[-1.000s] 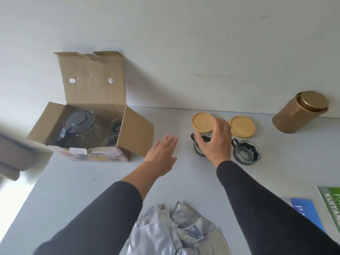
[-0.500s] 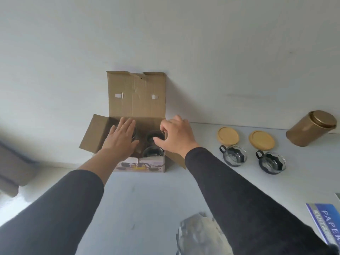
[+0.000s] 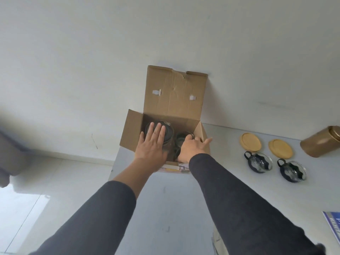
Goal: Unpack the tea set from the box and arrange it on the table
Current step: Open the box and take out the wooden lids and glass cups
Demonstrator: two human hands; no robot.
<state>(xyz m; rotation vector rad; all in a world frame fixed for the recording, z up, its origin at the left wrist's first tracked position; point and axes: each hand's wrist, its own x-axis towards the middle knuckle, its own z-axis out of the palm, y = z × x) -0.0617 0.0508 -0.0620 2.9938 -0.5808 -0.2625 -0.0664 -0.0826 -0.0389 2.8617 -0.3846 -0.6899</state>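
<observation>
- Two dark sleeves reach forward over the grey counter (image 3: 165, 208) toward an open cardboard box (image 3: 133, 133) at its far left end.
- A blue printed sheet (image 3: 333, 225) lies at the near right edge.
- The left hand (image 3: 151, 144) lies flat, fingers straight and spread, on the dark lid of the glass teapot (image 3: 168, 134) inside the box.
- The right hand (image 3: 191, 148) reaches into the box's right side, fingers curled at a glass cup (image 3: 181, 138); whether it grips the cup I cannot tell.
- To the right stand two glass cups with black handles (image 3: 258, 161) (image 3: 292, 171), two round wooden lids (image 3: 250, 141) (image 3: 280, 148) just behind them.
- A gold canister (image 3: 320, 142) lies tilted at the far right, near the wall.
</observation>
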